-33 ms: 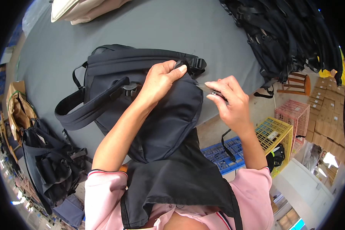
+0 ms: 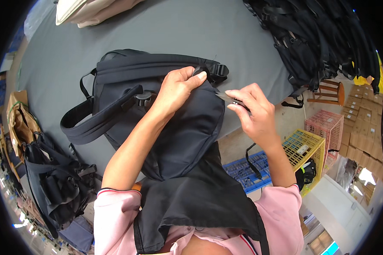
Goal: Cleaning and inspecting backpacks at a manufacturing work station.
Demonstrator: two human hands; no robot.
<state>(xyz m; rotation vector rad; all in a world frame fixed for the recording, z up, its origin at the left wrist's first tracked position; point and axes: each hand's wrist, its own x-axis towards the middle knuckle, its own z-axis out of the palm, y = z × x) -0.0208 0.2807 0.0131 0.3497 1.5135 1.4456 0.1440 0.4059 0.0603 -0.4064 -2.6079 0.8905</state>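
Note:
A black backpack (image 2: 183, 131) lies on the grey-covered table, its straps facing up. My left hand (image 2: 181, 87) is closed, pinching a black strap piece at the pack's upper right corner, beside a black plastic buckle (image 2: 219, 70). Between the thumb and fingers of my right hand (image 2: 255, 112) is a pair of thread snips (image 2: 226, 97). Their pointed metal blades reach left to the pack's right edge, just below the pinched corner. Whether the blades touch the fabric I cannot tell. A padded shoulder strap (image 2: 87, 127) loops out on the left.
Black bags (image 2: 310, 42) are heaped at the table's far right; a beige bag (image 2: 93, 10) lies at the far left. Another black bag (image 2: 57, 178) sits at the left edge. Below the table's right side are a blue crate (image 2: 247, 172), a yellow crate (image 2: 304, 148) and a wooden stool (image 2: 330, 93).
My right hand has shifted very slightly left with the snips, whose blades were blurred before and now show sharply. My left hand and the backpack have hardly moved.

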